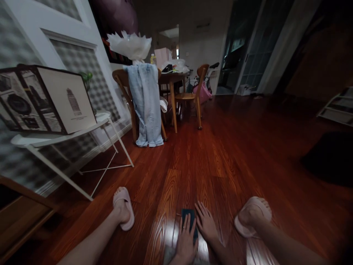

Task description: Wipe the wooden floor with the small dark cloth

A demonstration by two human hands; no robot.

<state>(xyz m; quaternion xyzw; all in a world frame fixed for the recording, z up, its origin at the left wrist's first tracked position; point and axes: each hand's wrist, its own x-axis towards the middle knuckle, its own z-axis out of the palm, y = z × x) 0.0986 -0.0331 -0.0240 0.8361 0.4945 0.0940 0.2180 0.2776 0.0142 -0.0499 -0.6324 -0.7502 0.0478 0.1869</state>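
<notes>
My left hand (186, 241) lies flat with its fingers stretched out on a small dark teal pad or cloth (188, 215) that rests on the glossy wooden floor (220, 158). A ring shows on one finger. My right hand (206, 223) rests just to the right of the pad, palm down on the floor, fingers spread and holding nothing. Both hands sit between my bare legs, which stretch forward. My feet wear pale pink slippers, one on the left (124, 208) and one on the right (252, 217).
A white side table (55, 138) with framed pictures (46, 99) stands at left. Beyond are a wooden chair draped with jeans (145, 105), a dining table (172, 79), a second chair (194, 95) and a pink bag (204, 92). A dark mat (331, 156) lies at right.
</notes>
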